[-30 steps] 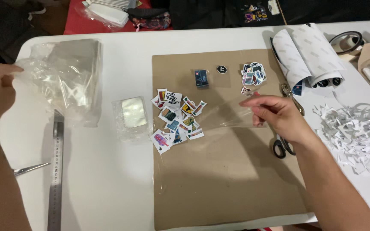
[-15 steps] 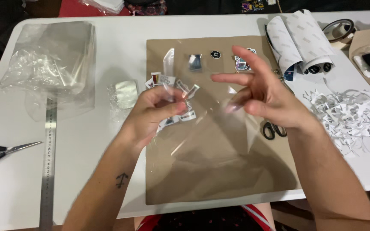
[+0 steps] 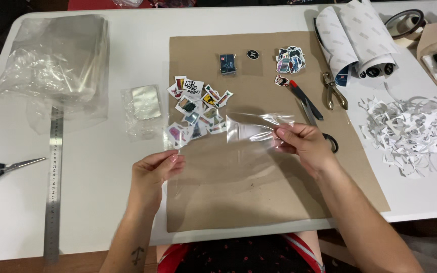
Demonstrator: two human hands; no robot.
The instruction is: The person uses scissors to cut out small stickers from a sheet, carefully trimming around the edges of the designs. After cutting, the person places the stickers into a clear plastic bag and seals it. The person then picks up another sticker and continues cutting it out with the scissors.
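Fingers of the left hand [image 3: 154, 174] pinch one end of a clear plastic sleeve [image 3: 218, 151] stretched over the brown cardboard sheet [image 3: 259, 202] just below a stickers pile [image 3: 195, 108], while the right hand [image 3: 302, 144] pinches its other end.

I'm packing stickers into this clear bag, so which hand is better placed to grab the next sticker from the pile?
Probably the left hand. It sits just below the sticker pile and pinches only a corner of the clear bag. The right hand grips the bag's far edge, farther from the pile.
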